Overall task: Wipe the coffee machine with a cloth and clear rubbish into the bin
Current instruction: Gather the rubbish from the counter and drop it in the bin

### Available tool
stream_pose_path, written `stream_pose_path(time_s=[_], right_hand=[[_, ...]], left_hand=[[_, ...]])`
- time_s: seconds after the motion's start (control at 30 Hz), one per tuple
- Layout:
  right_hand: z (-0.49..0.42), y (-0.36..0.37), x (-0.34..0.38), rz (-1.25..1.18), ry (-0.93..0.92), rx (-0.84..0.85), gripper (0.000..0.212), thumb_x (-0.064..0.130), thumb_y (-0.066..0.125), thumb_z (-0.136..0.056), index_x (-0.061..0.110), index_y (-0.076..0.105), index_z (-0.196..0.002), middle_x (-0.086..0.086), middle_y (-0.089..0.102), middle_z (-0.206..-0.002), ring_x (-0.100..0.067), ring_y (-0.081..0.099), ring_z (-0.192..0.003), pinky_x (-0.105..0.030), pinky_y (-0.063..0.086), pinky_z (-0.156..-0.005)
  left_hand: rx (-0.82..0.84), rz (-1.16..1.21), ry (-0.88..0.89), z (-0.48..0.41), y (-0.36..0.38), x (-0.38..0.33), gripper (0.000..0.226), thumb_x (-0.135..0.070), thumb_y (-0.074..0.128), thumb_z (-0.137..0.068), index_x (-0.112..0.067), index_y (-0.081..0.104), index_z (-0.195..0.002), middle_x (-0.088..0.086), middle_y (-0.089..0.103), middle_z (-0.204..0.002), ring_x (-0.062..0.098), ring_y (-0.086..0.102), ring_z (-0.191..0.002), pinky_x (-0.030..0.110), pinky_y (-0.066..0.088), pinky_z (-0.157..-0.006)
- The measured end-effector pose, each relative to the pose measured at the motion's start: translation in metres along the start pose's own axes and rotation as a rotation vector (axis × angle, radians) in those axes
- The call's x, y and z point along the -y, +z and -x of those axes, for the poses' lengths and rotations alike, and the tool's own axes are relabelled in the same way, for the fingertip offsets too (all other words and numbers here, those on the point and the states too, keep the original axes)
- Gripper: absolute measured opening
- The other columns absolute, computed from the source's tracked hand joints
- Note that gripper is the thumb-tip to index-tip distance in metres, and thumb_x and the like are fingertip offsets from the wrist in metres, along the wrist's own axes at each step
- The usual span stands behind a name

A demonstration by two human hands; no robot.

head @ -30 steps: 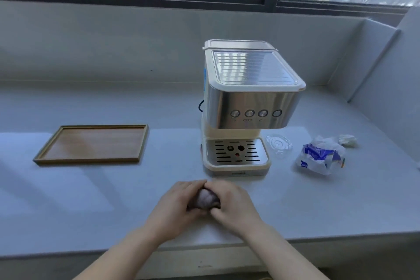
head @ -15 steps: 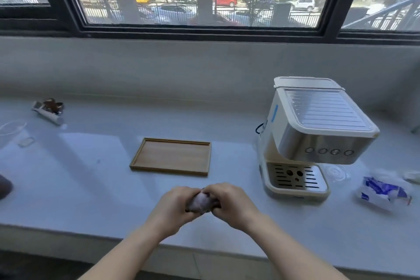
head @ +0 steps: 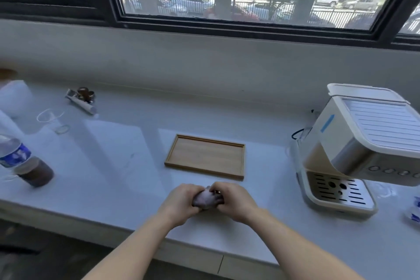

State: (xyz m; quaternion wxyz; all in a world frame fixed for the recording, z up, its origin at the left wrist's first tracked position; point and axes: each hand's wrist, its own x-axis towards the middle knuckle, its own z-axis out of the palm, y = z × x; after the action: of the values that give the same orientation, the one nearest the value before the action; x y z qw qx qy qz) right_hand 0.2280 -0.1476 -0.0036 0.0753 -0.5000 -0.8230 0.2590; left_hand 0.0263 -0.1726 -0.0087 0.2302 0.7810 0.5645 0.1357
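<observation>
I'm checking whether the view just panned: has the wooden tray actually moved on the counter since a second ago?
No. The wooden tray keeps its place left of the coffee machine, parallel to the counter edge; only the camera swung left, shifting both rightward in view.

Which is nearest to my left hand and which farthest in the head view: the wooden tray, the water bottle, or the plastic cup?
From the left hand:
1. Wooden tray, just beyond it, slightly right.
2. Water bottle, far left near the counter's front.
3. Plastic cup, far left and farther back.
</observation>
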Motion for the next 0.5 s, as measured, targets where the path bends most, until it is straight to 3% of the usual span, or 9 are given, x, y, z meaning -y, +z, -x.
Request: stream_pose_path(time_s=[0.07, 0.17, 0.3, 0.5], right_hand=[[-0.003, 0.005, 0.0, -0.043, 0.019, 0.024, 0.045, 0.01, 0.059, -0.072, 0.028, 0.06, -0.112, 0.005, 0.068, -0.114, -0.017, 0.061, -0.101, -0.021, 0.041, -0.073], [-0.006, 0.005, -0.003, -0.092, 0.042, 0.043, 0.042, 0.009, 0.061, -0.07, 0.026, 0.062, -0.108, 0.005, 0.068, -0.111, -0.009, 0.055, -0.085, -0.004, 0.032, -0.062], [-0.005, 0.005, -0.009, -0.079, 0.046, 0.059, 0.039, 0.016, 0.07, -0.072, 0.028, 0.06, -0.108, 0.004, 0.065, -0.108, -0.012, 0.055, -0.085, -0.017, 0.035, -0.062], [-0.003, 0.007, -0.007, -0.044, 0.049, 0.05, 0.042, 0.02, 0.072, -0.074, 0.028, 0.058, -0.113, 0.003, 0.062, -0.111, -0.018, 0.059, -0.096, -0.026, 0.042, -0.07]], left_hand=[[-0.01, 0.018, -0.009, 0.003, 0.004, 0.006, 0.016, -0.028, 0.073, -0.076, -0.026, 0.059, -0.085, -0.007, 0.065, -0.08, 0.011, 0.053, -0.073, 0.025, 0.033, -0.059], [-0.027, 0.058, -0.031, 0.006, 0.009, 0.009, 0.029, -0.036, 0.073, -0.072, -0.028, 0.064, -0.098, -0.006, 0.068, -0.092, 0.012, 0.058, -0.084, 0.028, 0.043, -0.067], [-0.027, 0.09, -0.048, 0.009, 0.014, 0.008, 0.044, -0.055, 0.071, -0.07, -0.032, 0.064, -0.107, -0.012, 0.067, -0.1, 0.009, 0.056, -0.091, 0.03, 0.048, -0.078], [-0.045, 0.059, -0.054, 0.009, 0.017, 0.005, 0.035, -0.056, 0.068, -0.077, -0.032, 0.061, -0.101, -0.012, 0.065, -0.095, 0.01, 0.055, -0.088, 0.029, 0.046, -0.074]])
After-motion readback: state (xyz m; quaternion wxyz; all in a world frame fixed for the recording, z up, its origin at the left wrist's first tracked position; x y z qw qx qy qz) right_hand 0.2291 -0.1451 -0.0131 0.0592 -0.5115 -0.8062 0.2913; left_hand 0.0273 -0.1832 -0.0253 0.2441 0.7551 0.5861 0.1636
